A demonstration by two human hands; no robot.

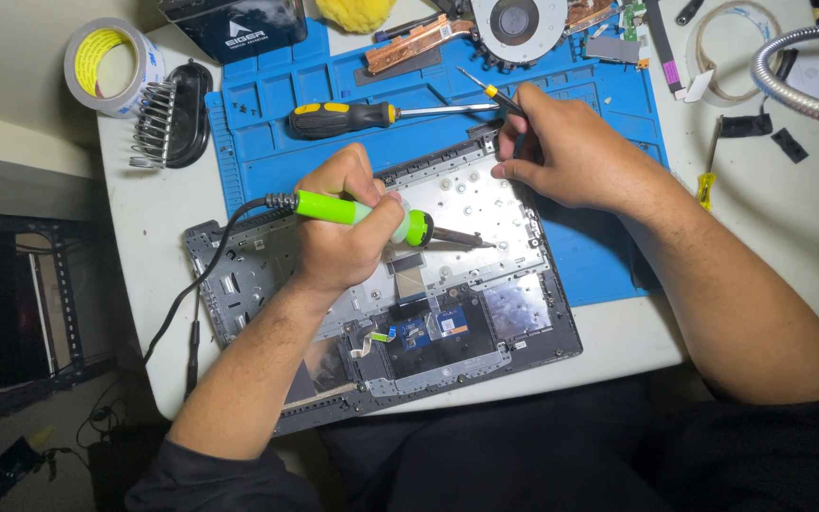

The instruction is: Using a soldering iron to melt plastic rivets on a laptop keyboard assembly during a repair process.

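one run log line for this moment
left hand: holds green soldering iron | right hand: holds small screwdriver | under: opened laptop base

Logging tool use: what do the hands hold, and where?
Left hand: green-handled soldering iron, gripped by its handle. Right hand: thin yellow-collared screwdriver, by its lower shaft.

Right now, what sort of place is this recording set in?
Probably an electronics repair bench: an opened laptop chassis lies on a blue repair mat, the left hand holds a green soldering iron, and a cooling fan lies removed.
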